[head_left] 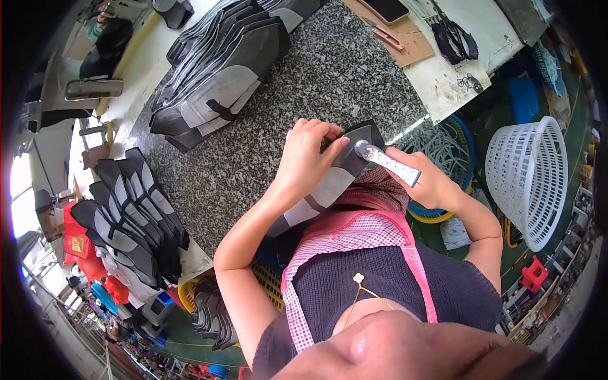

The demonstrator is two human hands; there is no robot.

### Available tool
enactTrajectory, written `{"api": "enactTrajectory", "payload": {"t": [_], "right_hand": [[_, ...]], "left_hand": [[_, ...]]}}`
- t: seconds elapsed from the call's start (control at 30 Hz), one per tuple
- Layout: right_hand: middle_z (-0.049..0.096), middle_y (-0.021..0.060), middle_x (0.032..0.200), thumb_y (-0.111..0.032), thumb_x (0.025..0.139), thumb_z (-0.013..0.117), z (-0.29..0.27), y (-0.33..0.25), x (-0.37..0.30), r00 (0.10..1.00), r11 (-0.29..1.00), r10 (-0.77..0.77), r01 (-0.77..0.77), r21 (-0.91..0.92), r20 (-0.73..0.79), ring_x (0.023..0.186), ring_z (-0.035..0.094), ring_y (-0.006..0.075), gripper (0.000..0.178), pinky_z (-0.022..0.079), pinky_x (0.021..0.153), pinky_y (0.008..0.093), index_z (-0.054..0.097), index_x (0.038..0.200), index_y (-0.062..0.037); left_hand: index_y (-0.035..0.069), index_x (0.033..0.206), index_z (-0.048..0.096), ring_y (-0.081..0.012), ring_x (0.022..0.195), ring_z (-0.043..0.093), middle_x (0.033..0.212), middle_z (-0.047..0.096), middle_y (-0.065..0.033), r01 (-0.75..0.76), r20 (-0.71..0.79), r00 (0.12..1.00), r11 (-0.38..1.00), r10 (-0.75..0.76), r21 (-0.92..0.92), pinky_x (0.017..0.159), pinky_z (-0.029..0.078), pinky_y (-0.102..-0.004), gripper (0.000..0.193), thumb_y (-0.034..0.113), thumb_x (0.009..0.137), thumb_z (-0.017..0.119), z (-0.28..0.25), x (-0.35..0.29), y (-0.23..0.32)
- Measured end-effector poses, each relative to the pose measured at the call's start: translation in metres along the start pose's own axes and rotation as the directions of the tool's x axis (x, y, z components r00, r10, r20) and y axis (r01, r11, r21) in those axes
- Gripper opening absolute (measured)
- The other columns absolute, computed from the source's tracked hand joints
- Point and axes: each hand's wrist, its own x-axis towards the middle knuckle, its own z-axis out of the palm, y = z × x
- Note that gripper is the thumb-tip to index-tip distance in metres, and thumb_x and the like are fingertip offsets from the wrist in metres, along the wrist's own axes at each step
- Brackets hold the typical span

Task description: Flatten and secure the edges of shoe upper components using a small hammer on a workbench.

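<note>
My left hand [305,155] pinches the edge of a black and grey shoe upper [332,185], which lies along the near edge of the speckled granite slab [342,76] and hangs toward my lap. In my right hand [432,182] is a metal hammer [394,164], fingers closed round its handle. The hammer's round head rests on or just above the black end of the upper, close to my left fingertips; contact cannot be told. A large stack of similar uppers [221,88] lies farther back on the slab.
More uppers [136,215] are fanned out at the left. Pink thread snips [387,38] and a phone [387,7] lie on cardboard at the back right. Right of me stand a blue basket of pale strips [443,149] and a white plastic basket [522,177]; a red stool [535,275] is beyond.
</note>
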Motion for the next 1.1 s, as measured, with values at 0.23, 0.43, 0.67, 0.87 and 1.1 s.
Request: {"api": "enactTrajectory", "payload": {"t": [0.23,0.43,0.67,0.87,1.1], "right_hand": [[0.06,0.0246,0.076,-0.017,0.095,0.052,-0.017,-0.015,0.01,0.996,0.995,0.093,-0.094,0.031,0.012,0.078,0.061,0.0475,0.018,0.047,0.062,0.0435,0.053,0.099,0.0009],[0.056,0.0197,0.069,-0.014,0.097,0.054,-0.018,-0.015,0.031,0.993,0.993,-0.082,0.074,-0.092,-0.086,0.074,0.054,0.0396,0.022,0.046,0.06,0.0369,0.056,0.111,0.0039],[0.063,0.0267,0.082,-0.014,0.097,0.05,-0.019,-0.027,0.033,0.976,0.997,-0.082,0.083,-0.007,-0.2,0.08,0.062,0.049,0.016,0.047,0.064,0.0539,0.052,0.101,0.0013],[0.06,0.0273,0.075,-0.021,0.098,0.052,-0.018,-0.012,0.044,0.998,0.995,-0.057,0.055,-0.083,-0.027,0.076,0.06,0.0502,0.024,0.045,0.061,0.051,0.052,0.098,0.0025],[0.061,0.0237,0.075,-0.007,0.094,0.054,-0.013,-0.004,0.035,0.99,0.981,-0.137,0.132,-0.141,-0.03,0.075,0.066,0.0407,0.017,0.047,0.061,0.0423,0.055,0.108,0.003]], "left_hand": [[0.009,0.088,0.077,-0.0215,0.083,0.055,0.081,0.066,-0.0004,-0.28,-0.131,0.936,0.916,0.328,0.289,0.075,0.044,-0.036,0.008,0.012,0.08,0.077,0.004,-0.003,-0.012],[0.014,0.087,0.077,-0.0198,0.084,0.055,0.082,0.065,0.0025,-0.313,-0.161,0.899,0.855,0.407,0.412,0.072,0.041,-0.0356,0.008,0.014,0.078,0.077,0.009,-0.005,-0.009],[0.014,0.088,0.077,-0.0199,0.085,0.054,0.082,0.064,0.0034,-0.285,-0.172,0.913,0.879,0.37,0.381,0.072,0.041,-0.036,0.01,0.014,0.078,0.077,0.009,-0.006,-0.01],[0.011,0.084,0.077,-0.0201,0.086,0.056,0.083,0.066,0.0031,-0.152,-0.217,0.954,0.957,0.207,0.248,0.076,0.042,-0.037,0.013,0.017,0.074,0.082,0.004,-0.015,-0.014],[0.005,0.092,0.074,-0.0216,0.085,0.057,0.086,0.065,-0.0018,-0.263,-0.213,0.922,0.926,0.324,0.27,0.075,0.044,-0.0362,0.015,0.007,0.077,0.076,0.019,-0.023,-0.011]]}}
